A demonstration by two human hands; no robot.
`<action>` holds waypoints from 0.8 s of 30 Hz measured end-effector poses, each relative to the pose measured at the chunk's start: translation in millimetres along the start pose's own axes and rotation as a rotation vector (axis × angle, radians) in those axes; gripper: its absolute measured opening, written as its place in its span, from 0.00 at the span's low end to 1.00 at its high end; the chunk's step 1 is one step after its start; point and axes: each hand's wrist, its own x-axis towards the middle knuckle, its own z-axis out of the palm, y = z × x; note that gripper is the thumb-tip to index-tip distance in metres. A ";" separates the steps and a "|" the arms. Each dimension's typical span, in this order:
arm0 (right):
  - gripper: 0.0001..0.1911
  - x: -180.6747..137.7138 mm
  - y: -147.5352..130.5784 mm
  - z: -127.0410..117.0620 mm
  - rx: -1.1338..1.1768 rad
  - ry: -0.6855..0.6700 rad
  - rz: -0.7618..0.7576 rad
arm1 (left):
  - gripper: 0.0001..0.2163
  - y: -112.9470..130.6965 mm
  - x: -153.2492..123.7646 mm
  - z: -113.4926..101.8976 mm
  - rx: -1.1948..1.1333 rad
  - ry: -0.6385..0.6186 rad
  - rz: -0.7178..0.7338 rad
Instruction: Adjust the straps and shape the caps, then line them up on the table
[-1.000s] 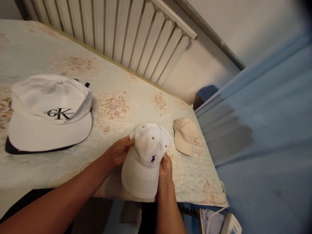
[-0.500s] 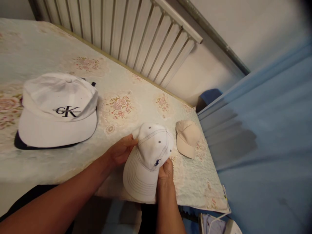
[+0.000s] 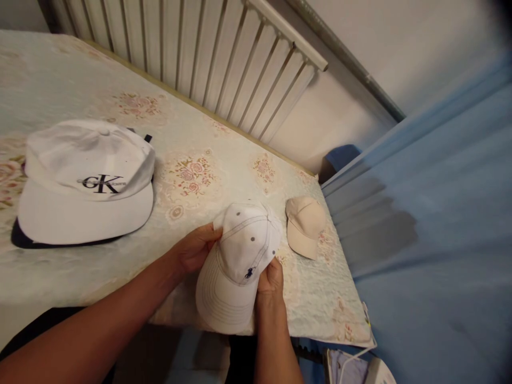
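Note:
Between my two hands is a white baseball cap (image 3: 240,256) with a small dark blue horse-rider emblem, its brim pointing down towards me. My left hand (image 3: 196,247) grips the cap's left side, thumb on top and the other fingers partly hidden. My right hand (image 3: 271,277) is closed on the right edge, its fingertips hidden under the cap. To the left, a white cap with black letters (image 3: 88,181) lies on top of a dark cap (image 3: 40,245), of which only the edge shows. A beige cap (image 3: 307,226) lies to the right of my hands.
The caps lie on a flowered cloth (image 3: 200,128) covering a flat surface. Behind it runs a white slatted radiator (image 3: 188,58). A blue curtain (image 3: 432,213) hangs along the right side. A white cable (image 3: 356,354) and a box-like object (image 3: 380,372) are below the right corner.
The view has shifted slightly, so the caps on the cloth appear a little further left. The held cap has turned and tilted slightly, its brim swinging left. Both hands keep their hold.

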 end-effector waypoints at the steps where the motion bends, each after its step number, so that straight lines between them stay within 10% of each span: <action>1: 0.14 0.4 0.0 -0.6 0.023 0.021 0.021 | 0.12 0.1 0.0 0.7 0.001 0.012 -0.007; 11: 0.12 -0.4 -4.4 -0.1 0.180 0.086 0.094 | 0.11 3.5 0.0 0.5 -0.094 0.230 -0.059; 24: 0.11 -2.5 -9.4 6.7 0.207 0.107 0.088 | 0.18 7.3 2.5 -5.5 -0.154 0.212 -0.058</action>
